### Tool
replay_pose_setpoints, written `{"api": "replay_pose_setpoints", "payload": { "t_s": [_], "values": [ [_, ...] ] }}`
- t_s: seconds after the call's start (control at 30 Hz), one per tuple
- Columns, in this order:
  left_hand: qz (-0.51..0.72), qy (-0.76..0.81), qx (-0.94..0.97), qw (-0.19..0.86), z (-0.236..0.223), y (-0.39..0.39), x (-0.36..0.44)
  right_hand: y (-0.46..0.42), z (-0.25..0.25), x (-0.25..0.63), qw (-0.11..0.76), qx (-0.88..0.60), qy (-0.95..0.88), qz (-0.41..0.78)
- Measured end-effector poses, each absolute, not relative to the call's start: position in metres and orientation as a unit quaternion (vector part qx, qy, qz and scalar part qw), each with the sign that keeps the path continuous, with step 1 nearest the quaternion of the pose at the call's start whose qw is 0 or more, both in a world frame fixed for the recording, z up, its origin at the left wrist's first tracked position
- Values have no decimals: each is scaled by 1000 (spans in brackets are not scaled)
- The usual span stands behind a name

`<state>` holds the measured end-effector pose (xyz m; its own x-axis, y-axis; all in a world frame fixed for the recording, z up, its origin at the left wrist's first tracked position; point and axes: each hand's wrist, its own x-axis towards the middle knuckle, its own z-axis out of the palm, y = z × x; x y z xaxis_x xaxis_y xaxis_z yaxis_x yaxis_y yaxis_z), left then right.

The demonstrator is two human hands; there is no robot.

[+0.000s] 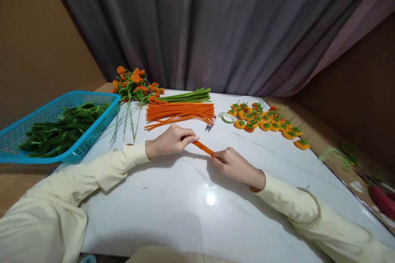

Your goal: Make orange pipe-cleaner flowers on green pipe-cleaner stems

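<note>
Between my hands, just above the white tabletop, stretches a short orange pipe-cleaner strip [203, 148]. My left hand [173, 140] pinches its upper left end between thumb and fingers. At the lower right end, my right hand [233, 165] grips it with its fingers pressed together. Beyond my left hand lies a bundle of long orange pipe cleaners [179, 111], with green pipe cleaners [188, 97] behind it. Small scissors [210, 123] and a roll of pale green tape [228, 118] rest to the right of the bundle.
A blue plastic basket [78, 150] of dark green leaf pieces [68, 129] stands at left. Orange flowers on stems [132, 80] are piled at the back left. Several orange-and-yellow flower heads [265, 121] lie at right. Red-handled scissors [381, 201] sit beyond the table's right edge.
</note>
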<state>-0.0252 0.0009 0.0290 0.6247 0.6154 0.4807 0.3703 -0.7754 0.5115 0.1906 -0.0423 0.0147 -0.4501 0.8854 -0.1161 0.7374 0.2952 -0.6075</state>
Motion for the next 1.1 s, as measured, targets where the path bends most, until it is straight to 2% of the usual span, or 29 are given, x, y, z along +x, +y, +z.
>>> {"api": "replay_pose_setpoints", "payload": {
  "t_s": [0.1,0.2,0.37,0.47,0.83,1.1],
  "values": [
    [263,304,877,262,42,3,-27,-45,24,193,38,-435,-868,234],
    [190,346,826,402,44,7,-30,-44,29,196,11,-361,-896,258],
    [153,378,655,636,23,17,-32,-36,23,200,44,-321,-890,320],
    [176,377,570,709,9,24,-33,-33,18,201,82,-338,-858,377],
    [258,365,525,724,-5,30,-33,-33,3,196,184,-404,-633,634],
    [335,371,595,629,-7,21,-27,-35,-2,190,243,-443,-530,681]
  ]
}}
